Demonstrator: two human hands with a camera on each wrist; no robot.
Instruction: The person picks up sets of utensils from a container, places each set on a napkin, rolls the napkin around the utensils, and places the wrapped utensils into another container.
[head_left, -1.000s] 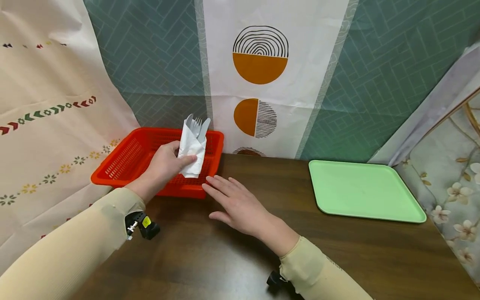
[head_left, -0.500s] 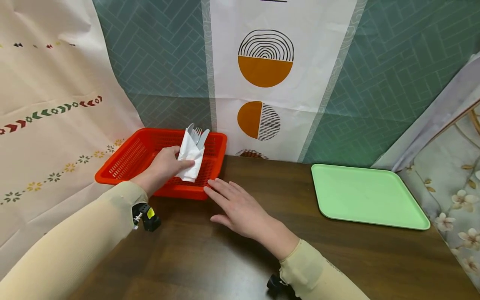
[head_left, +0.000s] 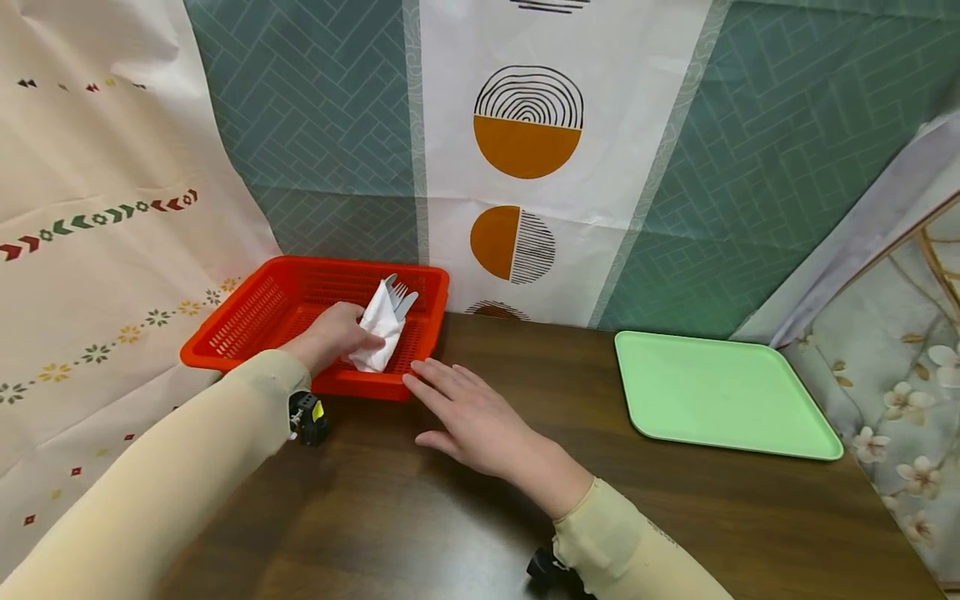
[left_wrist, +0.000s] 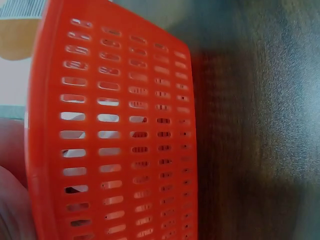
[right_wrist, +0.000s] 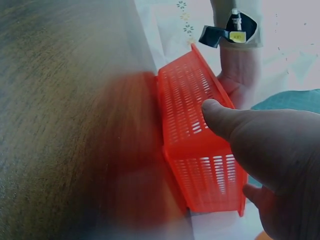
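In the head view my left hand (head_left: 335, 335) reaches over the near rim of a red slotted basket (head_left: 258, 321) and pinches a white napkin (head_left: 379, 332) wrapped around cutlery. A fork (head_left: 398, 292) and a knife (head_left: 407, 305) stick out of its top, with one more rounded handle or blade tip beside them. The bundle leans inside the basket's right part. My right hand (head_left: 480, 421) has its fingers extended, fingertips right at the basket's near right corner. In the left wrist view the basket's slotted wall (left_wrist: 125, 135) hides most of the hand, and white napkin shows through the slots.
A light green tray (head_left: 731, 396) lies on the brown wooden table (head_left: 525, 533) at the right. Patterned cloths (head_left: 337, 125) hang behind and at both sides, close to the basket and the tray.
My left hand has lowered the napkin-wrapped cutlery from above the basket down into it. My right hand has stayed nearly in place by the basket's corner.
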